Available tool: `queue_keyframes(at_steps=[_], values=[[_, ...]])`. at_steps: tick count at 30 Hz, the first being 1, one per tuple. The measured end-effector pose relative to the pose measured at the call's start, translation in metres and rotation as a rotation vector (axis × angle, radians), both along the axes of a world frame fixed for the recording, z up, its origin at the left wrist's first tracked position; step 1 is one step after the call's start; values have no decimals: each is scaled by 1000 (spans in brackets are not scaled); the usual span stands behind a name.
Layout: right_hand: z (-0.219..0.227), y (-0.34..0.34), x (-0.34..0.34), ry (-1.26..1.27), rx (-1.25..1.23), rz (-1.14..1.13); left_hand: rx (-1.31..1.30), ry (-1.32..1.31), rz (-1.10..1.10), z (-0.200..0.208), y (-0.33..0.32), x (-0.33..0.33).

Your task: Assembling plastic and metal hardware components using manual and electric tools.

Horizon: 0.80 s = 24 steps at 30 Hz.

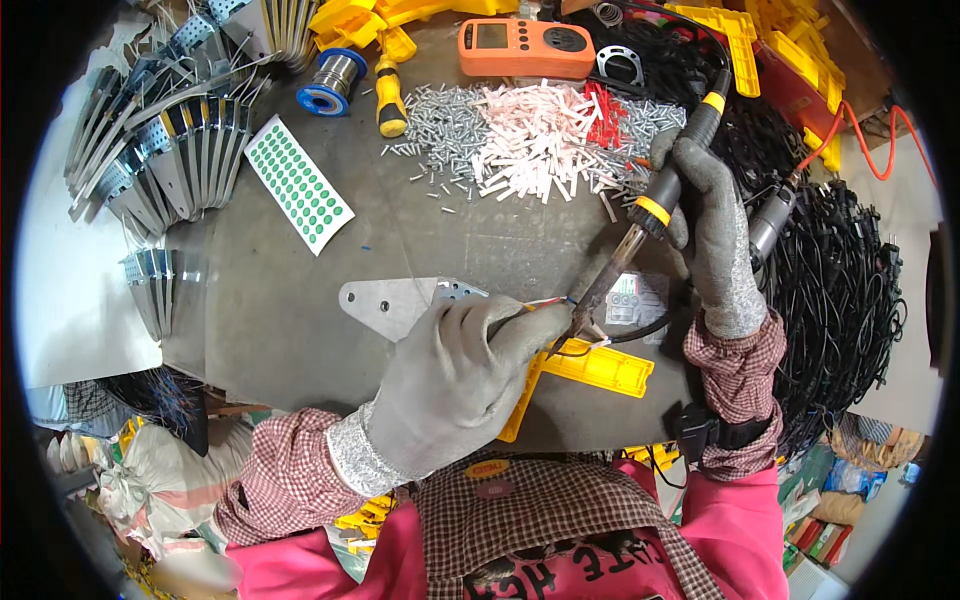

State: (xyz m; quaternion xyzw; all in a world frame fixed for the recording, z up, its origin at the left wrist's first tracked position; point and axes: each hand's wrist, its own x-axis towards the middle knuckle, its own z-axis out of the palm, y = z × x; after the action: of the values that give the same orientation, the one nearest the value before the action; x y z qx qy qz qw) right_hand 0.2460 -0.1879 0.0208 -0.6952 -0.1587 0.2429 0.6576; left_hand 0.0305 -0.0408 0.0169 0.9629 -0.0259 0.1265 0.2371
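Note:
My right hand (718, 235), in a grey glove, is closed around the handle of a soldering iron (654, 200) with yellow rings. The iron slants down to the left, its dark tip close beside my left fingertips. My gloved left hand (445, 375) pinches thin wires (546, 300); the exact grip is hidden behind the fingers. Just below the tip lies a yellow plastic part (612, 368), with a black cable (640, 330) running off to the right. A flat silver bracket (385, 305) rests left of my left hand, partly covered by it.
Screws (440, 125) and white sleeves (535, 140) are heaped at the back, before an orange meter (525, 48). A solder spool (333, 82), yellow screwdriver (389, 95) and green sticker sheet (298, 185) lie left. Black cables (835, 300) pile up right; metal brackets (180, 150) stack far left.

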Motion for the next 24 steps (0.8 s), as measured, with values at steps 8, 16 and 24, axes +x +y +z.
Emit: queue_keyframes(at_steps=[8,16,24], values=[[-4,2,1,5,21,13,-125,55,63,6,-3,4],[12,-39,42,-880,111,-451,160,162,166,56,90,-34],[8,14,65,-751,221,-137,-27,-123,-166,40,10,59]])
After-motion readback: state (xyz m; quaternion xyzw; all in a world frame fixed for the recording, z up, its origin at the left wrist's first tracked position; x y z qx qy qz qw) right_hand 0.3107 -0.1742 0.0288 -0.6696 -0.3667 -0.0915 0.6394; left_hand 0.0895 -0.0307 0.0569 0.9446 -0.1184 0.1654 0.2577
